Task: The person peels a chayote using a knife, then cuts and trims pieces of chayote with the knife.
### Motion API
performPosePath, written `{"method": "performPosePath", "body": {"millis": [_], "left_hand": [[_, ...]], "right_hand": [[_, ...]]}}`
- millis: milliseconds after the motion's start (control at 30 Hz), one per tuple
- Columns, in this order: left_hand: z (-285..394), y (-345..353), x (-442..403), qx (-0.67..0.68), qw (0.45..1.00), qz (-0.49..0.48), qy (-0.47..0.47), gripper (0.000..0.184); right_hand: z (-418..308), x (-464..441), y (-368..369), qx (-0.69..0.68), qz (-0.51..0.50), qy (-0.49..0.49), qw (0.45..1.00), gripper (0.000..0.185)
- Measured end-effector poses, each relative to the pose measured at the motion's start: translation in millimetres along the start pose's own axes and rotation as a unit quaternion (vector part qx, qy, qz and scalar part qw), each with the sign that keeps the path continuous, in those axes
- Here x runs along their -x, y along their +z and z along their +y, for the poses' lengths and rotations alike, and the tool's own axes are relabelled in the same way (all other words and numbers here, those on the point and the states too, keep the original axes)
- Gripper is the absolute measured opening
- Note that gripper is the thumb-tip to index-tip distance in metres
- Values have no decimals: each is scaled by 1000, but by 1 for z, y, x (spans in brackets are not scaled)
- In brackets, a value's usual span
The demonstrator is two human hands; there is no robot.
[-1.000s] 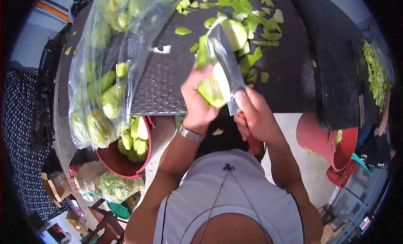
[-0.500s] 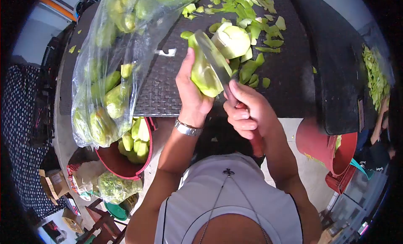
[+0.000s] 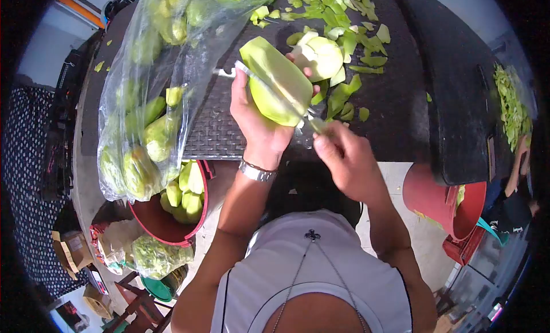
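My left hand [image 3: 260, 124] is wrapped round a large pale green vegetable [image 3: 266, 64], peeled smooth, its kind unclear. It is held tilted over the table's near edge. The thin blade of a knife [image 3: 275, 91] lies across the vegetable's face. My right hand [image 3: 346, 158] is closed on the knife's handle, which is mostly hidden by the fingers. Just beyond my left fingertips, a second peeled vegetable [image 3: 322, 57] rests on the dark woven tabletop [image 3: 215, 135], among green peelings [image 3: 344, 92].
A clear plastic bag [image 3: 197, 75] of unpeeled green vegetables hangs over the table's left edge. Below it, a red bucket [image 3: 166, 233] holds peeled ones. Another red bucket [image 3: 427, 192] stands at right, near a black chair back [image 3: 464, 115]. Part of another person's arm [image 3: 518, 161] shows far right.
The vegetable in my left hand has turned, showing a broader face. The knife blade now lies lower across it, and my right hand has shifted slightly down and right.
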State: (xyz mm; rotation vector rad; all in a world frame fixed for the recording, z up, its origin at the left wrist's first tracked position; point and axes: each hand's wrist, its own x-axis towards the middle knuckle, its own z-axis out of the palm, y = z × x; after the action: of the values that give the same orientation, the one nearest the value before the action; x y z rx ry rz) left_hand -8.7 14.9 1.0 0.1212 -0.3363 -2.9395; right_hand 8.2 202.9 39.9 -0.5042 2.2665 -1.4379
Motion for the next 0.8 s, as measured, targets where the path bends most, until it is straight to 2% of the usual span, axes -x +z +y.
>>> {"method": "performPosePath", "body": {"millis": [67,167,300,400,500,533,700,800], "left_hand": [[-2,-8,0,43,997,-49,-28,69],[-3,-12,3,6,999,-37,-6,70],[-3,-9,6,54,998,-41,-4,71],[-6,-11,7,36,998,-60,8,70],[-15,-1,18,-98,992,23,78,69],[-18,5,21,-110,988,44,94,68],[-17,9,20,-96,990,29,96,69],[-11,10,13,-110,985,48,124,69]], "right_hand": [[-1,6,6,-17,-10,-12,1000,43],[-1,9,8,7,-20,-18,1000,44],[4,10,9,45,-40,-21,998,45],[16,4,15,47,-59,-37,996,46],[28,-3,24,35,16,-99,994,36],[27,-2,24,40,13,-89,995,37],[19,-3,16,54,-2,-85,995,39],[0,6,6,25,-62,17,998,47]]}}
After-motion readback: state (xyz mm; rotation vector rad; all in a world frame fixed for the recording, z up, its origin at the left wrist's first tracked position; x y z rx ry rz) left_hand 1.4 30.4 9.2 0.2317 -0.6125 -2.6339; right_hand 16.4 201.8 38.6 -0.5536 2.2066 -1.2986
